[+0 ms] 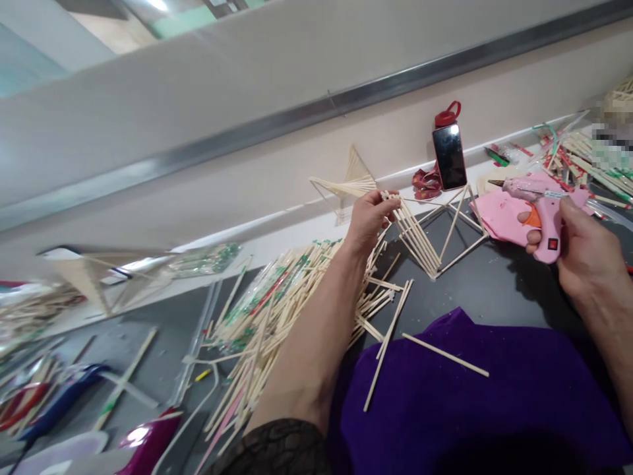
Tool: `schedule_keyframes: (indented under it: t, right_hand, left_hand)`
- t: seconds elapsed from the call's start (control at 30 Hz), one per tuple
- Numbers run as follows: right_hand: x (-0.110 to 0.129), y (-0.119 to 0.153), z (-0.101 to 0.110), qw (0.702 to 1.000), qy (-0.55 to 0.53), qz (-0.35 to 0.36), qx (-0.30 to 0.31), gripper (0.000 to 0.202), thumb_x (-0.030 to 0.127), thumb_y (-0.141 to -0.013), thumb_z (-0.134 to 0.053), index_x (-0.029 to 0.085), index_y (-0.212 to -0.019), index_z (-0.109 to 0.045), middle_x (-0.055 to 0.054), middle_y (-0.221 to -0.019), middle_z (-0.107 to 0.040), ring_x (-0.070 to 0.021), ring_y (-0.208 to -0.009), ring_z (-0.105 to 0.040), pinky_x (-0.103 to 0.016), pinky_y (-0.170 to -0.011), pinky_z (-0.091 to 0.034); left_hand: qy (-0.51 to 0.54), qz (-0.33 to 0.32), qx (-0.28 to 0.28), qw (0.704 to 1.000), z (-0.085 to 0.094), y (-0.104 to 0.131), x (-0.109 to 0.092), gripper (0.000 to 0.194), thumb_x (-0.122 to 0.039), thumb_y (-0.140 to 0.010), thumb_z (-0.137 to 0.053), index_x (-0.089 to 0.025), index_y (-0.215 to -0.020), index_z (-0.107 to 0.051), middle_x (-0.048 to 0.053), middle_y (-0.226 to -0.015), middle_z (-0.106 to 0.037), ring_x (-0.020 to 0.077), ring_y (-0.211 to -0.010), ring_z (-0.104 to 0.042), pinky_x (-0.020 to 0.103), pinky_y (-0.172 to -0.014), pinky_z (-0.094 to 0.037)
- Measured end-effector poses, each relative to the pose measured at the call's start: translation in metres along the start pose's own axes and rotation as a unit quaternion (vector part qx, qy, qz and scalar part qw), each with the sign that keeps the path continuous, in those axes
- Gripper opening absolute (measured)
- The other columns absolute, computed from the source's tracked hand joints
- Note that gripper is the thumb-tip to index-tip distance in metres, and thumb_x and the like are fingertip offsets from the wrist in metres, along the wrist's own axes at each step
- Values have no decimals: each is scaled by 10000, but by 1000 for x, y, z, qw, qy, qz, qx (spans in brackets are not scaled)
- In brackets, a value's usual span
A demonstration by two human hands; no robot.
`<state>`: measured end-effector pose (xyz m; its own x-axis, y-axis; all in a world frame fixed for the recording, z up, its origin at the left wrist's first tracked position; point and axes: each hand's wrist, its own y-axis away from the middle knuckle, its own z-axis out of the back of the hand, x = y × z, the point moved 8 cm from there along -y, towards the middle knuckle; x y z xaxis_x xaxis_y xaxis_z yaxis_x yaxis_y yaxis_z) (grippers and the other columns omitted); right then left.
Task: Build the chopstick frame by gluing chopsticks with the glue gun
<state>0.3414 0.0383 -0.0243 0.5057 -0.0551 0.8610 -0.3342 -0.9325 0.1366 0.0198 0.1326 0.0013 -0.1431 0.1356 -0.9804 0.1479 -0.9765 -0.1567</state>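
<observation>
My left hand is closed at the upper end of a frame made of wooden sticks, its fingertips pinching the ends of a row of parallel sticks. The frame rests on the dark table, with open triangles of sticks reaching to the right. My right hand grips a pink glue gun, its fingers wrapped round the handle near the orange trigger. The gun's nozzle points left, above pink sheets. A finished-looking stick model stands behind my left hand by the wall.
A phone leans upright against a red-capped bottle. Many loose sticks and plastic wrappers lie under my left forearm. More sticks rest on purple cloth at my lap. Blurred tools, including a blue-handled one, lie at left.
</observation>
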Motion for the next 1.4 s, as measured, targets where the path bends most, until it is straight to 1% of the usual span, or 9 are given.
schedule_keyframes:
  t: [0.17,0.33,0.57,0.73,0.97,1.07,1.17,1.3,1.4]
  right_hand:
    - [0,0,-2,1000,-5,-2,15,289,258,-960,-443,92,-854,-654,-54,-702,-679,-92,-396,-561,-190,-354,-477]
    - [-1,1,-3,1000,3,-7,14,262,266,-943,-464,108,-859,-655,-25,-614,-641,-88,-371,-523,-184,-346,-466]
    - [-2,2,-4,1000,1,-8,7,234,261,-927,-483,111,-863,-651,-26,-614,-648,-83,-368,-510,-177,-343,-460]
    - [-5,5,-9,999,17,-11,46,219,268,-889,-522,96,-891,-657,-49,-688,-681,-97,-404,-542,-201,-354,-469]
    - [3,11,-22,985,101,53,132,223,341,-767,-704,146,-863,-652,-8,-698,-685,-69,-454,-541,-164,-398,-426]
    - [22,9,-38,974,121,90,166,231,347,-775,-710,141,-866,-661,-34,-766,-706,-72,-470,-547,-188,-423,-440]
    - [38,7,-70,955,170,116,215,195,331,-804,-702,145,-854,-672,-43,-760,-702,-76,-478,-546,-197,-415,-410]
    - [42,5,-118,924,241,117,271,176,299,-829,-682,141,-757,-653,-31,-596,-630,-83,-449,-512,-204,-384,-322]
    - [46,8,-142,912,245,144,295,191,328,-844,-663,172,-741,-625,-11,-614,-629,-77,-447,-499,-201,-381,-315]
  left_hand:
    - [-30,-6,64,997,-4,-2,-11,245,-221,-545,-709,-158,-781,-693,-47,-538,-539,44,-393,-376,205,-373,-255]
    - [-30,0,103,994,-7,-1,-19,231,-231,-555,-716,-155,-774,-709,-31,-543,-553,43,-389,-385,204,-376,-248]
    - [-48,24,147,988,-18,-2,-18,193,-234,-561,-726,-156,-737,-730,-12,-552,-583,37,-387,-369,203,-373,-223]
    - [-48,30,192,980,-30,1,-12,184,-249,-598,-744,-171,-765,-754,0,-599,-607,40,-419,-396,200,-389,-255]
    - [95,20,155,983,-27,14,1,368,-263,-605,-770,-225,-970,-741,7,-821,-691,45,-493,-489,176,-404,-318]
    - [139,24,122,982,-21,14,6,353,-276,-594,-780,-211,-938,-733,1,-801,-690,54,-514,-527,167,-416,-333]
    - [140,23,103,984,-19,14,5,333,-284,-567,-795,-184,-878,-727,-2,-738,-681,67,-522,-542,169,-425,-331]
    - [143,30,95,985,-21,14,3,292,-289,-558,-798,-174,-815,-719,-14,-676,-663,69,-508,-543,173,-421,-307]
    - [148,29,98,984,-21,15,3,267,-276,-575,-780,-179,-816,-721,-19,-689,-668,68,-503,-549,177,-415,-302]
